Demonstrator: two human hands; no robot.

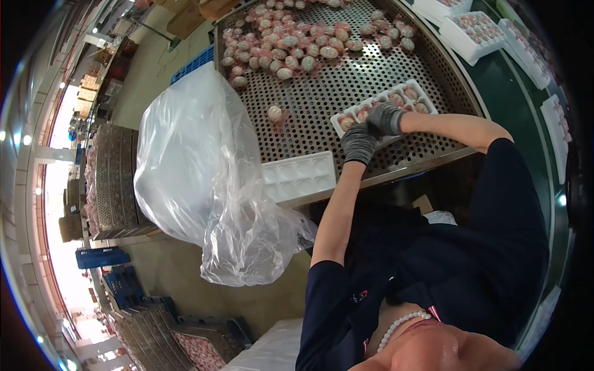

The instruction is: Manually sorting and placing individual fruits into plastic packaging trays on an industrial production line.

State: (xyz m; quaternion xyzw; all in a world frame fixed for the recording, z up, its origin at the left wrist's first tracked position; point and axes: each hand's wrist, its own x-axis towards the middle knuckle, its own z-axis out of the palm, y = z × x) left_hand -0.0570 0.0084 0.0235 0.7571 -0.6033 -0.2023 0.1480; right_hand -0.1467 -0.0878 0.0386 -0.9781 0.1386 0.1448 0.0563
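Note:
My left hand (358,143) and my right hand (386,119), both in grey knit gloves, meet over a white foam tray (429,103) whose pockets hold wrapped, egg-shaped items. The fingers are bunched together at the tray's middle and cover some pockets; whether they grip an item is hidden. Under the tray lies a perforated metal tray (306,111). A single wrapped egg-like item (274,113) lies apart on it, left of my hands. A white foam tray with bare pockets (299,175) sits at its near edge. A pile of wrapped egg-like items (290,44) covers the far part.
A large clear plastic bag (199,153) of white contents stands against the left side. On the right, a green conveyor belt (492,83) carries filled white foam trays (473,35). Stacked perforated metal trays (116,176) and blue plastic pallets (102,258) stand farther left.

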